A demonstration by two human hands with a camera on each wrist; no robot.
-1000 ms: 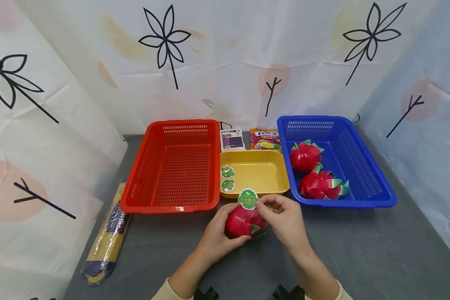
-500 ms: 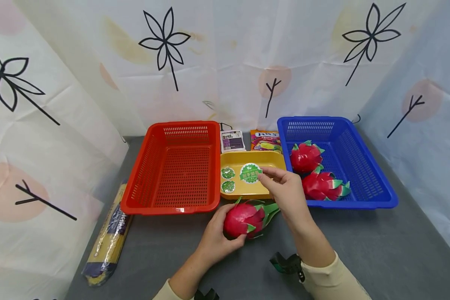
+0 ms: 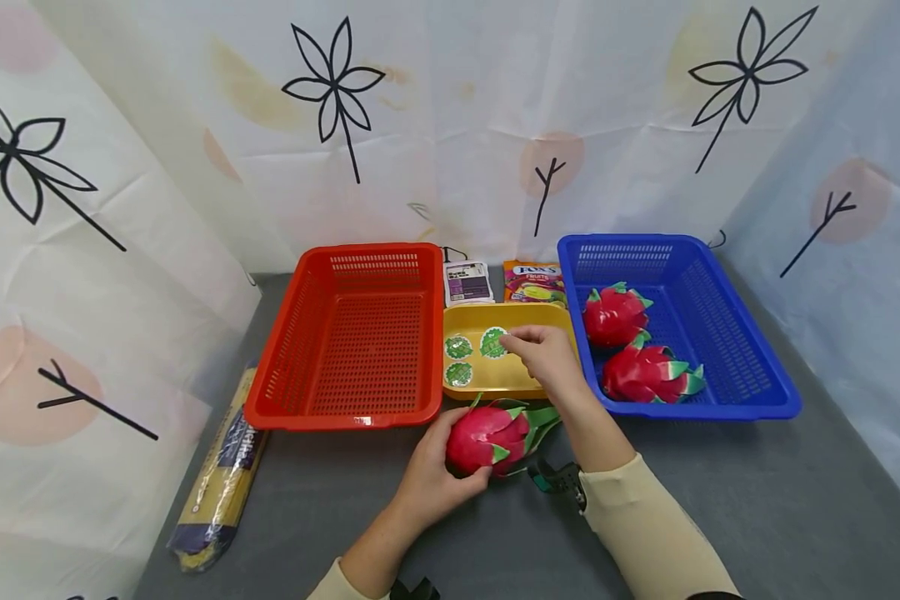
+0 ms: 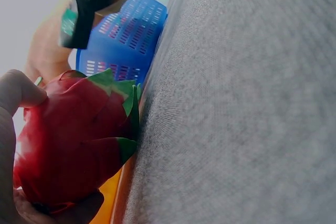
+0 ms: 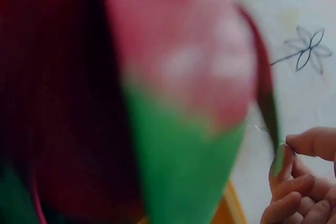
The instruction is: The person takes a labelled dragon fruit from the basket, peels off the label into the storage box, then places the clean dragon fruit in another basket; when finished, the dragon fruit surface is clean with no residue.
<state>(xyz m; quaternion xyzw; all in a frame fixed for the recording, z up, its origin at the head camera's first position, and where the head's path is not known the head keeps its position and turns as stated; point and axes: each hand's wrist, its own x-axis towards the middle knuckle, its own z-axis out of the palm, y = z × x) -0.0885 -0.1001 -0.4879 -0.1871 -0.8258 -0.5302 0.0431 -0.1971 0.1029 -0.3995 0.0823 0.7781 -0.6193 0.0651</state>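
Observation:
My left hand [image 3: 423,479] grips a red dragon fruit [image 3: 482,440] with green-tipped scales, low over the grey table in front of the yellow tray. The left wrist view shows its thumb and fingers wrapped about the dragon fruit [image 4: 79,135]. Over the yellow tray [image 3: 536,387], my right hand [image 3: 547,354] pinches the edge of a round green-and-white label [image 3: 492,342]. To the left of that label, two similar round labels [image 3: 458,361] lie in the tray. Up close, the dragon fruit [image 5: 194,77] covers much of the right wrist view, with the right hand [image 5: 307,182] beyond.
A red basket [image 3: 345,421] stands left of the tray; a blue basket [image 3: 750,408] with two dragon fruits [image 3: 648,373] stands right. Behind the tray are a FOX'S candy bag [image 3: 534,283] and a white-and-purple pack [image 3: 467,283]. A long yellow packet [image 3: 217,483] lies far left.
My right hand has carried the label from against the dragon fruit up over the yellow tray, then slightly left and lower. The left hand keeps hold of the dragon fruit, whose green end now shows.

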